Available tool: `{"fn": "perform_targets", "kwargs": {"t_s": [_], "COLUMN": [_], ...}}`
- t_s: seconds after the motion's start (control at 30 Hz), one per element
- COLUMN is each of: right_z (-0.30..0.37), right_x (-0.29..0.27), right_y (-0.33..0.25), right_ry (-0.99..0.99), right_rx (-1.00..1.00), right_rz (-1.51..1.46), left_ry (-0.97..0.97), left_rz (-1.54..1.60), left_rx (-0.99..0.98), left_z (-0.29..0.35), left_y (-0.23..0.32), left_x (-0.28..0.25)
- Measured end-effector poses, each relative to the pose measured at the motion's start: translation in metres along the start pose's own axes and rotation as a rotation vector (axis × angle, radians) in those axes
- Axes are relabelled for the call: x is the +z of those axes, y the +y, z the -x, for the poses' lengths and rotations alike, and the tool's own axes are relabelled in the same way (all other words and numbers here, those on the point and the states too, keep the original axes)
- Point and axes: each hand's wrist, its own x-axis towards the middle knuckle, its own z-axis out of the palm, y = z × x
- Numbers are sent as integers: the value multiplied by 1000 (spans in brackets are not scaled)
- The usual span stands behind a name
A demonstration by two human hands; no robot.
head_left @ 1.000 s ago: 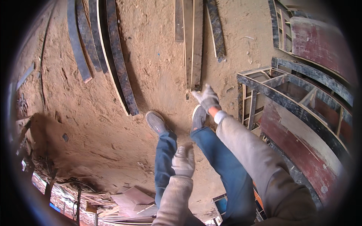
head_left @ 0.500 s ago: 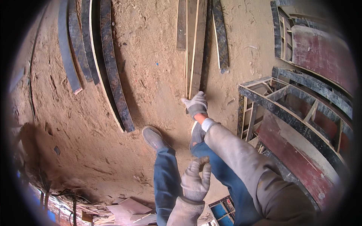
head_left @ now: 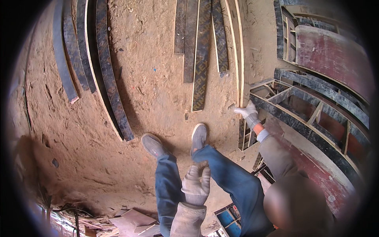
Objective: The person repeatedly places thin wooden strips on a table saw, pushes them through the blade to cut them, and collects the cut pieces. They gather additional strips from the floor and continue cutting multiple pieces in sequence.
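Note:
My right hand, in a pale knitted work glove, is closed round the near end of long plywood strips. They stand with pale edges upward and run away to the far edge of the view, beside the wooden frames. My left hand, gloved alike, is held above my legs with its fingers curled towards the thumb. Whether anything lies in it I cannot make out. Ahead of my feet, several dark-faced plywood strips lie side by side on the ground, their near ends uneven.
More dark strips lie at the left. On the right are black-edged wooden frames with crosspieces and worn red panels. Board scraps lie at the lower left, and a blue-panelled frame near my right leg. The ground is dusty with wood debris.
My right hand has moved right with the strips, from the middle group to beside the frames, uncovering the printed strip. My left hand has shifted slightly left, still curled.

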Motion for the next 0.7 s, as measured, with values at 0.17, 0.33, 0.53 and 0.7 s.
{"fn": "perform_targets", "kwargs": {"t_s": [0.17, 0.33, 0.53, 0.7], "right_z": [1, 38, 35, -39], "right_x": [48, 111, 155, 194], "right_y": [1, -44, -127, -194], "right_ry": [-157, -126, -246, -209], "right_rx": [242, 267, 386, 412], "right_rz": [-27, 78, 325, 222], "left_ry": [36, 48, 44, 44], "left_rz": [-52, -47, -59, -32], "left_rx": [32, 26, 41, 9], "left_z": [1, 0, -1, 1], "left_y": [-3, -5, -4, 5], "left_x": [0, -1, -8, -16]}}
